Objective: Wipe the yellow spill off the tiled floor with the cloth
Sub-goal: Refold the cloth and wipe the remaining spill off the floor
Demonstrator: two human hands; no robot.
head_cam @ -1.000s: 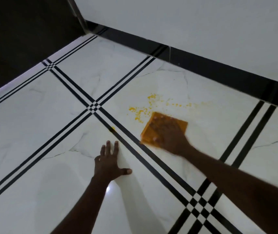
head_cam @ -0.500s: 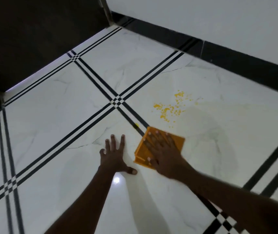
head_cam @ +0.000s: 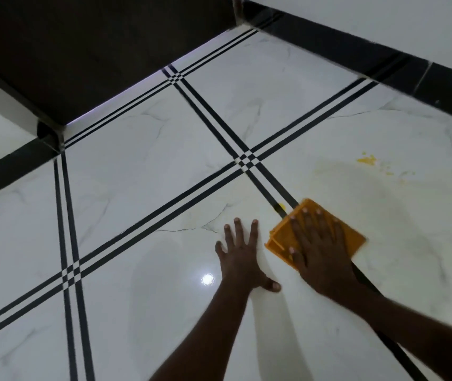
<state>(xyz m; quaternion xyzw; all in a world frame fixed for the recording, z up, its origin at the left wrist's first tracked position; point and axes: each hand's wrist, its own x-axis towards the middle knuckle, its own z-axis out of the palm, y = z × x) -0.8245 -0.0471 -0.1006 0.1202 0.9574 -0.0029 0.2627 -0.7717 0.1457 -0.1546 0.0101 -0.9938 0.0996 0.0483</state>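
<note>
Head view: left hand (head_cam: 242, 258) lies flat on the tiled floor (head_cam: 150, 166), fingers spread, just left of the cloth (head_cam: 282, 233). Right hand (head_cam: 319, 250) presses that cloth, fingers straight. Yellow spill (head_cam: 367, 160) remains beyond the cloth, rightward.

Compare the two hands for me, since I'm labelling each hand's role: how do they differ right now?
The right hand presses flat on the folded orange cloth; the left hand rests on the bare white marble-look tiled floor. The right hand lies over the black tile stripe, nearer the yellow spill; the left hand sits beside it, farther from the spill. Both are palm down with straight, spread fingers.
</note>
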